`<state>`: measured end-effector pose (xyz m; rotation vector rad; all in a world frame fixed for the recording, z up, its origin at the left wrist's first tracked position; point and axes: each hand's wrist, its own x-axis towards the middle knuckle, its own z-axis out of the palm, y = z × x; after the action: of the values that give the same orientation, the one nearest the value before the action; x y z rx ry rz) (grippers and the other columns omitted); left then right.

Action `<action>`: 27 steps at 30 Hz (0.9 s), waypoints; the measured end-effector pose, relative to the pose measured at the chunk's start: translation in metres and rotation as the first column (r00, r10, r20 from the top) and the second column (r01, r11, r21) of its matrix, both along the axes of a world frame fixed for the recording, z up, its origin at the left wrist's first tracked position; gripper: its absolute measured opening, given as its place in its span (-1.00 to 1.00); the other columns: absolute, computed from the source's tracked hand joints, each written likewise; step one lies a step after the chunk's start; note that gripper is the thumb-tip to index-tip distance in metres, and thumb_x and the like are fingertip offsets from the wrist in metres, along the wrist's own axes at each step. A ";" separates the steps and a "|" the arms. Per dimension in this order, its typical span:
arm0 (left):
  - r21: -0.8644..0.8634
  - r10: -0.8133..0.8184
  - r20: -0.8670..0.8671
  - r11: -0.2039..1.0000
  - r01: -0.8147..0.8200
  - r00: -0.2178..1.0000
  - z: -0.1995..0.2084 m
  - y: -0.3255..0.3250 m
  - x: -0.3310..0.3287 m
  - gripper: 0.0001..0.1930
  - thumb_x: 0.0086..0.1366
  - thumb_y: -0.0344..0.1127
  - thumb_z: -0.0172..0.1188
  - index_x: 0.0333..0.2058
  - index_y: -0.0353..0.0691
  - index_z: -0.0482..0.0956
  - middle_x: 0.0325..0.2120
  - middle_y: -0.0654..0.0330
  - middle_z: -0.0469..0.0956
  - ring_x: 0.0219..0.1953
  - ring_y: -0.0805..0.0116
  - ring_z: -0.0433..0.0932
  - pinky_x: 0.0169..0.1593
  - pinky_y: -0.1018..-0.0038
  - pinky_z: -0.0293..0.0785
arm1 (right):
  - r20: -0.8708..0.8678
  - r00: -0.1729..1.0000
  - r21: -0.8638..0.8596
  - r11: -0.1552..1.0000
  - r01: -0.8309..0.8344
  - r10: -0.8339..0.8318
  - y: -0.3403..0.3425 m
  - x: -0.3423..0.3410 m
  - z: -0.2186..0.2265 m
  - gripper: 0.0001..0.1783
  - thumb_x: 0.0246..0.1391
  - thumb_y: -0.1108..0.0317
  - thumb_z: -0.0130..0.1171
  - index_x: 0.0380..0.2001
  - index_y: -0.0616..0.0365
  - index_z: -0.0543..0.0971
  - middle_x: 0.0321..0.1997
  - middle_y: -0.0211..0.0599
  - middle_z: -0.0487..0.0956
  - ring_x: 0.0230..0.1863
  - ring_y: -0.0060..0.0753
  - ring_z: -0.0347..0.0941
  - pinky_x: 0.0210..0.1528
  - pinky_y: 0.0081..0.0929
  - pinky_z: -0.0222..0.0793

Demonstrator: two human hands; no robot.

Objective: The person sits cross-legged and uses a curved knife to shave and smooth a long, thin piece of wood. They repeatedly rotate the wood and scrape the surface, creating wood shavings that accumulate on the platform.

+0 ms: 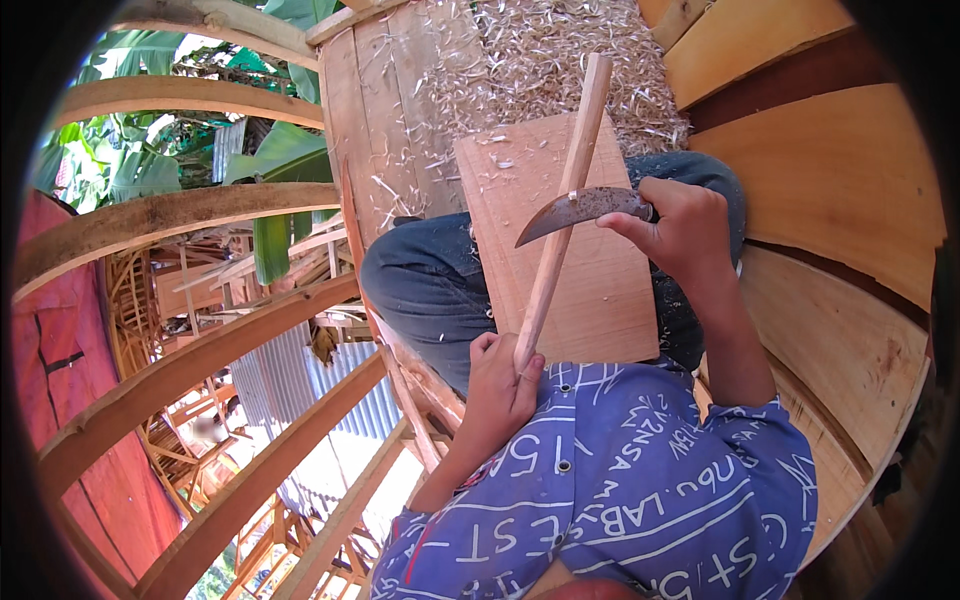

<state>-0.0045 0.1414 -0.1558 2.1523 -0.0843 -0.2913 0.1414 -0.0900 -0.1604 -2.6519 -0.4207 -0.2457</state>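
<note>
Blue printed shirt (640,480) nearest, then a wooden stick (549,265) slanting over the board (610,300) on my lap.
My left grip (505,388) is closed around the stick's near end; my right grip (685,225) is wrapped around the handle of a curved knife (595,203), thumb against the blade, which crosses the stick. Only one end is held, so I judge the stick could roll or swing under pressure and make the blade skid. A slip toward me could reach my left fingers or jeans (425,285); I cannot tell which edge is sharp. Shavings (580,50) lie beyond.
</note>
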 end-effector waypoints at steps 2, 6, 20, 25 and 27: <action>-0.003 -0.006 -0.023 1.000 0.005 1.000 0.003 0.000 0.002 -0.89 0.24 -0.39 0.04 -0.32 -0.30 0.42 -0.56 0.12 0.40 -0.40 0.15 0.40 0.02 0.25 0.17 | 0.004 1.000 -0.014 1.000 0.006 -0.006 0.000 0.001 0.001 -0.31 -0.15 -0.38 0.12 -0.77 0.09 0.45 -0.80 -0.30 0.39 -0.75 -0.25 0.36 -0.70 -0.37 0.20; -0.025 0.010 -0.016 1.000 -0.010 1.000 0.000 0.000 -0.001 -0.89 0.23 -0.37 0.05 -0.34 -0.29 0.42 -0.57 0.13 0.39 -0.41 0.14 0.39 0.01 0.24 0.18 | 0.041 0.997 -0.017 0.998 0.065 -0.064 -0.004 0.010 0.003 -0.30 -0.12 -0.38 0.11 -0.75 0.14 0.45 -0.79 -0.24 0.40 -0.70 -0.18 0.38 -0.65 -0.33 0.24; 0.004 0.170 -0.080 0.985 -0.170 0.982 -0.002 0.001 -0.001 -0.90 0.24 -0.37 0.04 -0.39 -0.28 0.41 -0.61 0.08 0.39 -0.44 0.08 0.37 -0.03 0.24 0.17 | -0.155 0.988 0.159 0.987 0.001 0.024 0.008 -0.013 0.022 -0.32 0.00 -0.30 0.08 -0.66 0.21 0.53 -0.77 -0.16 0.41 -0.69 -0.08 0.41 -0.61 -0.28 0.28; -0.029 0.025 -0.043 0.999 -0.026 0.999 -0.012 0.004 -0.007 -0.90 0.24 -0.38 0.05 -0.38 -0.29 0.42 -0.58 0.09 0.41 -0.43 0.08 0.38 -0.01 0.23 0.17 | -0.168 0.986 0.101 0.995 0.003 0.014 0.007 -0.016 -0.011 -0.33 -0.09 -0.33 0.13 -0.72 0.14 0.48 -0.76 -0.21 0.43 -0.69 -0.15 0.43 -0.64 -0.30 0.28; -0.050 0.026 -0.042 0.998 -0.028 0.999 -0.006 0.002 -0.005 -0.89 0.24 -0.37 0.05 -0.38 -0.29 0.42 -0.57 0.09 0.41 -0.41 0.08 0.39 -0.01 0.23 0.17 | -0.131 0.991 0.048 0.999 -0.004 0.010 0.004 -0.005 -0.004 -0.33 -0.12 -0.35 0.14 -0.74 0.13 0.47 -0.76 -0.22 0.44 -0.68 -0.18 0.44 -0.64 -0.34 0.29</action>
<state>-0.0098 0.1433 -0.1614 2.0949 -0.0385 -0.3143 0.1363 -0.0858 -0.1645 -2.6012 -0.3771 -0.0772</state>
